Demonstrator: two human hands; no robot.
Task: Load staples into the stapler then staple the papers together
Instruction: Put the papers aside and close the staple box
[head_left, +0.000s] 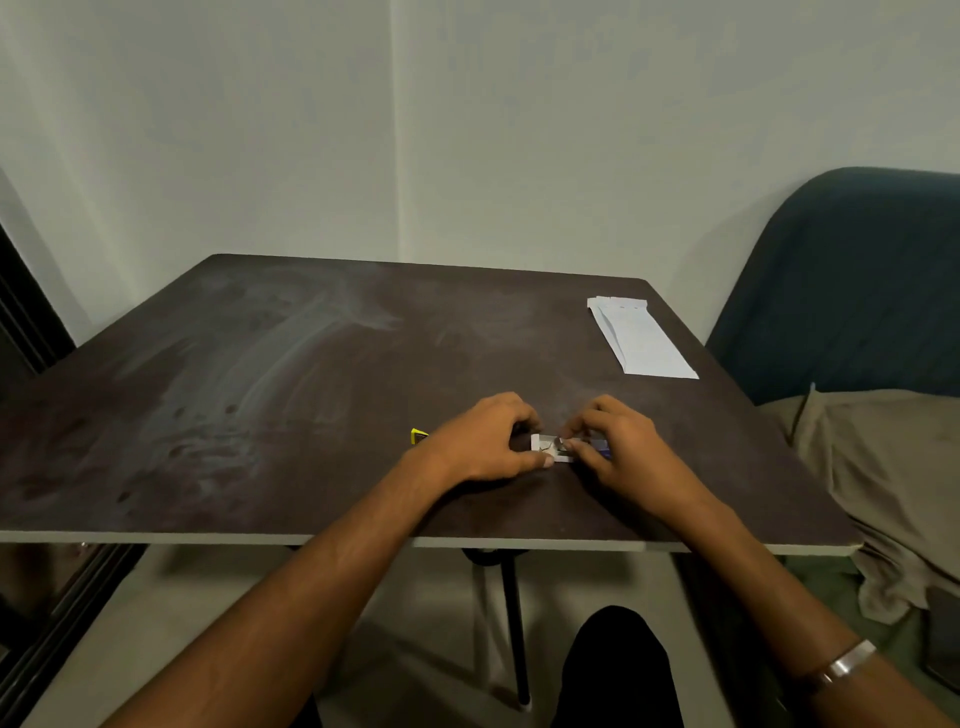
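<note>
Near the front edge of the dark surface (260, 364), the left hand (483, 441) and right hand (618, 447) both pinched a small staple box (551, 450), papers (636, 335) lying by the far right corner

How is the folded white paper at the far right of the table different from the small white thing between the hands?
The folded white paper lies flat and untouched near the table's far right corner; the small white box sits near the front edge, pinched by the left hand and right hand. The paper is long and much larger; the box is short and mostly covered by fingers. Both are white and rest on the dark table.
</note>
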